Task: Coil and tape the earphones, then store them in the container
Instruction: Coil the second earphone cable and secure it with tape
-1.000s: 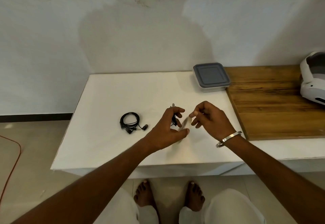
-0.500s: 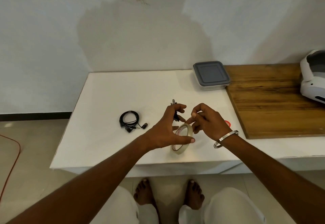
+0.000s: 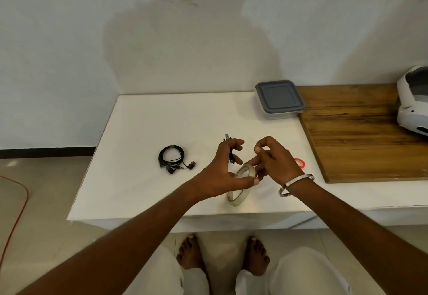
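Note:
A coiled black pair of earphones [image 3: 171,158] lies on the white table [image 3: 143,132], left of my hands. My left hand [image 3: 223,172] holds a roll of clear tape [image 3: 240,184] upright over the table's front part, thumb across its rim. A second black earphone cable [image 3: 230,153] runs between its fingers, with a plug tip sticking out above. My right hand [image 3: 274,161] pinches at the top edge of the tape roll. The container [image 3: 279,99], with a grey lid on, stands at the back of the table.
A wooden board [image 3: 361,130] covers the table's right side, with a white headset [image 3: 413,102] at its far right edge. A red band [image 3: 300,162] lies just behind my right wrist. An orange cable [image 3: 16,211] runs over the floor at left.
The tape roll has come up into full view in my left hand. My right hand has closed its fingers onto the roll's top edge.

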Demonstrator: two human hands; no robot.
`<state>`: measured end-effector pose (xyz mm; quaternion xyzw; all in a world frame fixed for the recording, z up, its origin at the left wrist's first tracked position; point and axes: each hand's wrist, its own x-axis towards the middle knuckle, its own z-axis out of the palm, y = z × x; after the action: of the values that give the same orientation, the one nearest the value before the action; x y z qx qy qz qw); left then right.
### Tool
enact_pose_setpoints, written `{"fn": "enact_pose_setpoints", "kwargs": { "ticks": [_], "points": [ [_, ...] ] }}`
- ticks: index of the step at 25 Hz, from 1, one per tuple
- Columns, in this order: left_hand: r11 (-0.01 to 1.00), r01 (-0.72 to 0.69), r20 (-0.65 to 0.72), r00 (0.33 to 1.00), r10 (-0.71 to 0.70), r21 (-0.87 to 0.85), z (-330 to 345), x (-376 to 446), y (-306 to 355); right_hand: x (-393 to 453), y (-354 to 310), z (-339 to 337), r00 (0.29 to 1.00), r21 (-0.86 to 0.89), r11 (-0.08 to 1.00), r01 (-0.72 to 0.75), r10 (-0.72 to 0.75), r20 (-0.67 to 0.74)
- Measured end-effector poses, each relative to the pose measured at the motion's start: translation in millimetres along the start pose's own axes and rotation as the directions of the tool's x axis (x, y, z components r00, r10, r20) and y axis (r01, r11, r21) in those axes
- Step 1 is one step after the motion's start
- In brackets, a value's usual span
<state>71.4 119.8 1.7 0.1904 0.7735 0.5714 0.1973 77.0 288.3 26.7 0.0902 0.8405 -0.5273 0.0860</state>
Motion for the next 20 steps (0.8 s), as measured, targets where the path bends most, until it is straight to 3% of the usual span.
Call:
{"fn": "enact_pose_setpoints", "kwargs": {
  "ticks": [5, 14, 20],
  "points": [
    [1.0, -0.012, -0.016, 1.0, 0.012, 0.026, -1.9, 4.4, 2.8, 0.3, 2.4, 3.4, 0.999, -0.029, 0.999, -0.036, 0.035, -0.026],
    [0.988, 0.113, -0.084, 0.991, -0.104, 0.106, -2.3, 5.4, -2.5, -5.6, -1.3, 2.5, 0.985, -0.067, 0.984, 0.164, -0.167, -0.044],
    [0.979, 0.087, -0.088, 0.993, -0.072, 0.184, -5.8, 6.4, -3.1, -5.4, -5.5, -3.0, 0.99, 0.137, 0.981, 0.137, -0.132, -0.043]
  ]
}}
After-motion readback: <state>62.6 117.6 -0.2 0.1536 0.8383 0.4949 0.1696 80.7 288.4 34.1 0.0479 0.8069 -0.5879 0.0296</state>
